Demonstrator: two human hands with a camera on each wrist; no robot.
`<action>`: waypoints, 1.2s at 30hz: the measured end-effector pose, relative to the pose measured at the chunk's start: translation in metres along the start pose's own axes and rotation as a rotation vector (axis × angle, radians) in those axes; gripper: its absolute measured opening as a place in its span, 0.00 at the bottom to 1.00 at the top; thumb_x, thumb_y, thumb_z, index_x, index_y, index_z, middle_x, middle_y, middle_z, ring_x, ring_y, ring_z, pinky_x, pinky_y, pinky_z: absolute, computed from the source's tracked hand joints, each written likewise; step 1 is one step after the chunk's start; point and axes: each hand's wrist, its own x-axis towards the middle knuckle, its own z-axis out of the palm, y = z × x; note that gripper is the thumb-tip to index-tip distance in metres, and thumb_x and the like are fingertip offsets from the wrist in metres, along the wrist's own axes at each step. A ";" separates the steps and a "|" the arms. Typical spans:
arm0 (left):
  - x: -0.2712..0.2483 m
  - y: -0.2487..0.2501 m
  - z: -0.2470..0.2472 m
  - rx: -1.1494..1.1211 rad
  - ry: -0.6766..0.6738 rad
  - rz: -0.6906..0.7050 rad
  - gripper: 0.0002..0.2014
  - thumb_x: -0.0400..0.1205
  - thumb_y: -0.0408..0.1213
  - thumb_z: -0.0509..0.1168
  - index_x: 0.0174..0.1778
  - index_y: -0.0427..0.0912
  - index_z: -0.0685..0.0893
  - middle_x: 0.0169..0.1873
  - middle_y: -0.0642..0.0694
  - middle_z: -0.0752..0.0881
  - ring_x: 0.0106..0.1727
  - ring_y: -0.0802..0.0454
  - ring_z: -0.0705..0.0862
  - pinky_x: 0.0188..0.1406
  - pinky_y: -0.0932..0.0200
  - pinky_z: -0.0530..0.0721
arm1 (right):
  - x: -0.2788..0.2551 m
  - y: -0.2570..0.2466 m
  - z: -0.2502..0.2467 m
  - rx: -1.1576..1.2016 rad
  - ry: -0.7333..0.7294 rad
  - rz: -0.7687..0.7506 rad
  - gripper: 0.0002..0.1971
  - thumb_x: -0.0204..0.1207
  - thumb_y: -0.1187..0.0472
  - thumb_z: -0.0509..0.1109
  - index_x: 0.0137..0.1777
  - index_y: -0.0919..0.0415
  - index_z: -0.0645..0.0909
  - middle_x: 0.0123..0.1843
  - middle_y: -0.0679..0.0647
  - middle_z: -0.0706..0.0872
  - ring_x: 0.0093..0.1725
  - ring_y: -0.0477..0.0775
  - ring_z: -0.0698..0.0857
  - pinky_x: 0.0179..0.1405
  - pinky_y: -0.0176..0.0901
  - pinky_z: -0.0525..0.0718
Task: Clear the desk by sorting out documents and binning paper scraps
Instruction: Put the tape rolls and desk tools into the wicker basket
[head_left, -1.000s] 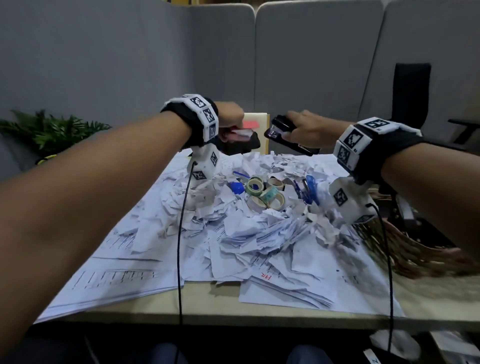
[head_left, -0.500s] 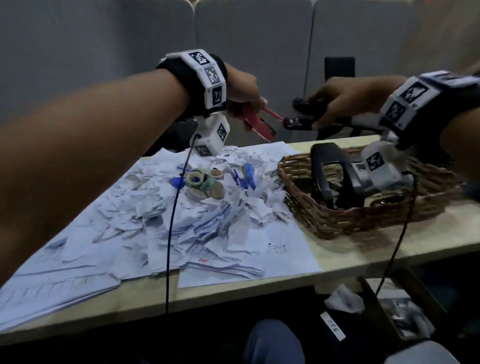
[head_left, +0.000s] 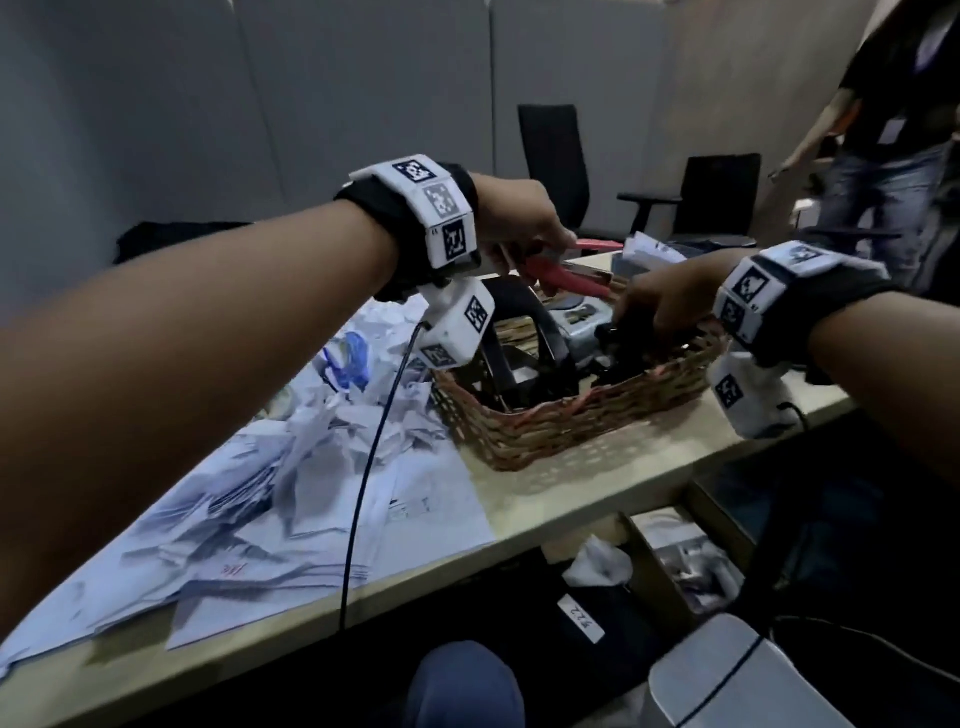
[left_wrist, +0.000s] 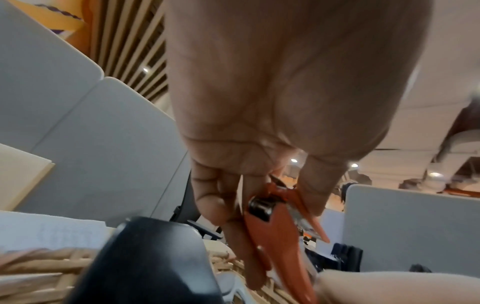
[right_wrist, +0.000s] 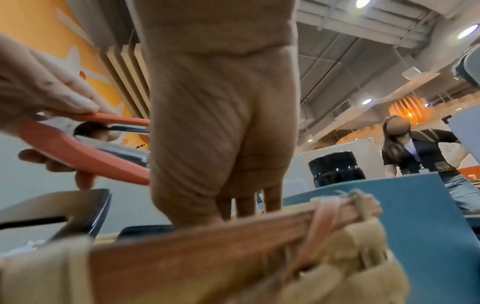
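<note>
From the head view, the left hand (head_left: 519, 218) hangs above the wicker basket (head_left: 576, 415) at the desk's (head_left: 561, 499) right end, fingers wrapped round a red stapler (head_left: 571, 273). The right hand (head_left: 670, 301) reaches down inside the basket onto a black object (head_left: 618, 343); whether it grips it, I cannot tell. Torn paper scraps (head_left: 363, 415) and printed documents (head_left: 291, 540) cover the desk's left and middle, up to the front edge, touching the basket's left side.

Left wrist view: the fingers (left_wrist: 213, 203) and thumb curl on the red stapler (left_wrist: 280, 232), its arms spread, over the basket rim (left_wrist: 46, 265).

Right wrist view: the right hand's fingers (right_wrist: 246, 205) dip behind the basket wall (right_wrist: 207, 257), tips hidden; the stapler (right_wrist: 85, 152) is held at left.
</note>
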 end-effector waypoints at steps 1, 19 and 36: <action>0.004 0.004 0.004 0.025 -0.005 0.000 0.11 0.85 0.41 0.64 0.46 0.35 0.81 0.38 0.39 0.84 0.34 0.47 0.83 0.31 0.57 0.81 | 0.003 0.000 0.003 -0.018 0.023 -0.006 0.15 0.71 0.74 0.76 0.54 0.59 0.83 0.43 0.52 0.85 0.40 0.47 0.84 0.38 0.38 0.84; 0.023 0.020 0.042 0.040 -0.112 -0.043 0.13 0.83 0.38 0.68 0.39 0.31 0.80 0.31 0.39 0.82 0.32 0.43 0.87 0.45 0.45 0.90 | -0.005 0.023 -0.008 0.362 0.340 0.039 0.19 0.74 0.78 0.67 0.60 0.58 0.86 0.50 0.56 0.90 0.48 0.50 0.86 0.49 0.40 0.82; 0.019 0.026 0.077 -0.280 -0.248 -0.233 0.12 0.87 0.26 0.51 0.39 0.32 0.74 0.15 0.42 0.79 0.18 0.52 0.78 0.19 0.65 0.76 | -0.029 0.012 -0.006 0.739 0.016 0.038 0.09 0.74 0.64 0.73 0.53 0.55 0.83 0.46 0.55 0.88 0.44 0.56 0.87 0.42 0.50 0.87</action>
